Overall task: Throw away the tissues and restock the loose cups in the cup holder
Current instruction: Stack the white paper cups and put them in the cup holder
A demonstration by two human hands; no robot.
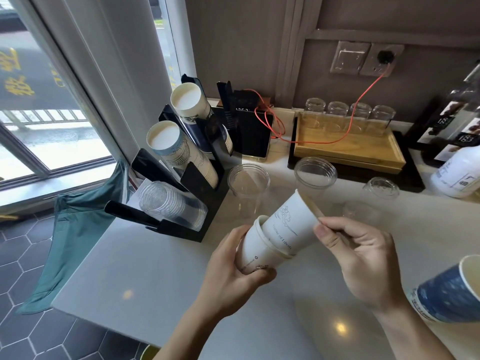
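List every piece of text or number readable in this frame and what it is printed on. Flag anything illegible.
"Statue of Liberty", last letters partly hidden: on the white paper cup held in the right hand.
Small print on the second paper cup in the left hand: too small to read.
Lit digits on the black device: blurred.
Yellow characters on the window: unreadable.
White bottle label: blurred.

Blue patterned paper cup [452, 292] cut off at the right edge, white bottle [457, 175] cropped there too, its label text too small to read, lower part of 1 white cup [255, 252] covered by the left hand [231, 271], yellow-green object [149, 352] sliced by the bottom edge
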